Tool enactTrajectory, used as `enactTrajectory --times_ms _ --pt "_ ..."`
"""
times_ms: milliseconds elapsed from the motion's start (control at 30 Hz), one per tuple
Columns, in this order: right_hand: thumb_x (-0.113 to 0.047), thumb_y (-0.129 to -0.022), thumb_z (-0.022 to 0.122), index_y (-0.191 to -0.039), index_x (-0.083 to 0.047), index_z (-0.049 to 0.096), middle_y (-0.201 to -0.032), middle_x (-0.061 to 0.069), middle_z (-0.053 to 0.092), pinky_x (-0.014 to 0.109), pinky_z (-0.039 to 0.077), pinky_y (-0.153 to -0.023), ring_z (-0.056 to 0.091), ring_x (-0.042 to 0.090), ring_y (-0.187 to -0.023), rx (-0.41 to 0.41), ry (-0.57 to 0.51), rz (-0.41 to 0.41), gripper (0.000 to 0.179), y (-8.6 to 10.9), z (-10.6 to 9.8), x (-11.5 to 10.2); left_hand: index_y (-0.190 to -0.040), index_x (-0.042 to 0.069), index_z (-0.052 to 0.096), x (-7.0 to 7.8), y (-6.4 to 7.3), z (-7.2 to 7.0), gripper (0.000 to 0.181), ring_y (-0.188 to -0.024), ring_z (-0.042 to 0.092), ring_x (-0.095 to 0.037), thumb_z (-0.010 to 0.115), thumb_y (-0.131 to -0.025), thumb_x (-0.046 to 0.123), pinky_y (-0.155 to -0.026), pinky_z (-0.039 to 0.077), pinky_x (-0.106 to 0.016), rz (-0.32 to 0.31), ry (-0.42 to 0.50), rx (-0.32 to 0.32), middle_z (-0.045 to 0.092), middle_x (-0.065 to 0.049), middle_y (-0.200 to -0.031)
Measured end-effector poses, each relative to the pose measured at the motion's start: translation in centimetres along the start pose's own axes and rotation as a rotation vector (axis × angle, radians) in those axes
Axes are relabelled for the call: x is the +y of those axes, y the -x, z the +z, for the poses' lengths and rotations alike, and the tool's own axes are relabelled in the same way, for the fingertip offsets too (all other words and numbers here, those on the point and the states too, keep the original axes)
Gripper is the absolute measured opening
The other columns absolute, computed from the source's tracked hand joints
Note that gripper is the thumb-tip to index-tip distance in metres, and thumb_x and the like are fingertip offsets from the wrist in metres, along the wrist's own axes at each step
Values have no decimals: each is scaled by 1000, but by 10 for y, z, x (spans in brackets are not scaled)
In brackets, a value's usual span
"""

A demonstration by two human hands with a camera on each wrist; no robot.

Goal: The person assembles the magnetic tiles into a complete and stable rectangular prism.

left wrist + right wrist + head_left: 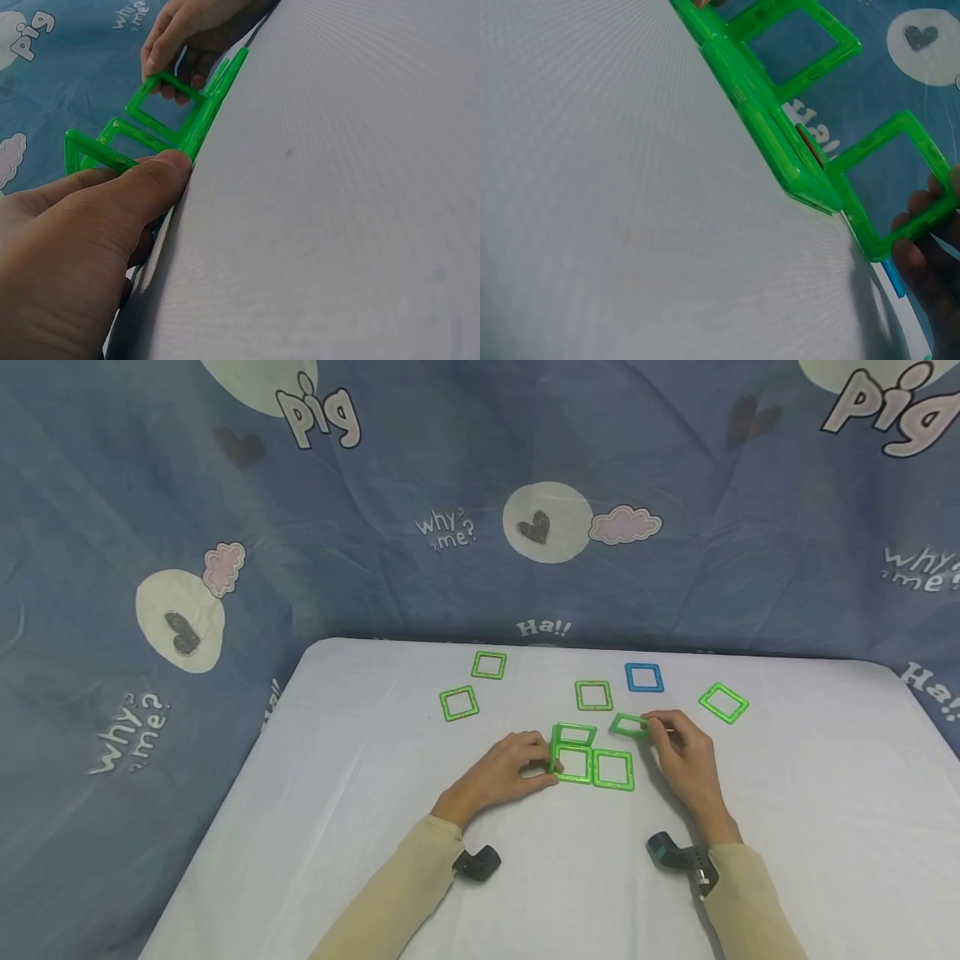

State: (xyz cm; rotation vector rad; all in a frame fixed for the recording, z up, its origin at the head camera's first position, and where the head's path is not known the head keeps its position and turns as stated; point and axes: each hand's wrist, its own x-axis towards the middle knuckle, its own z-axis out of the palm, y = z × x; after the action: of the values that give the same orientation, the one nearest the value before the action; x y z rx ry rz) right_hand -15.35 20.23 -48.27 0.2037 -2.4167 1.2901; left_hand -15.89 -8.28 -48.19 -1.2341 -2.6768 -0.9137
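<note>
My left hand (506,768) pinches the left side of a joined group of hollow green square magnetic tiles, thumb at the near corner. Two of its tiles lie flat side by side, a left flat tile (573,779) and a right flat tile (614,787). A back tile (576,727) rises behind the left one, and another stands along its left edge, partly hidden by my fingers. Between thumb and fingertips my right hand (686,764) holds a separate green square tile (853,212) by its right edge, tilted, just behind the right flat tile.
Toward the table's back lie loose tiles: a blue square (644,689), a green square (594,707) beside it, and a turned green square (724,718) at right. Two more green squares (489,677) lie back left. A patterned blue cloth (450,593) hangs behind the white table (825,777).
</note>
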Motion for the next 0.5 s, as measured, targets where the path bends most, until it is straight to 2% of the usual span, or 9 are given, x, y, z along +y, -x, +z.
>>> enactTrajectory --times_ms 200,500 --pt "-23 -98 52 -103 -6 64 -97 6 69 4 41 -81 54 -11 -86 -17 -7 9 21 1 0 -2 -95 21 70 -1 0 1 15 -82 50 -2 70 -85 32 -80 44 -19 -8 1 -3 58 11 -91" --pt "-20 -97 53 -103 -6 65 -97 9 69 5 43 -80 61 8 -85 -37 -58 7 19 2 0 -3 -96 22 70 0 1 0 15 -83 50 -2 70 -86 33 -81 44 -20 -15 3 -2 58 11 -91"
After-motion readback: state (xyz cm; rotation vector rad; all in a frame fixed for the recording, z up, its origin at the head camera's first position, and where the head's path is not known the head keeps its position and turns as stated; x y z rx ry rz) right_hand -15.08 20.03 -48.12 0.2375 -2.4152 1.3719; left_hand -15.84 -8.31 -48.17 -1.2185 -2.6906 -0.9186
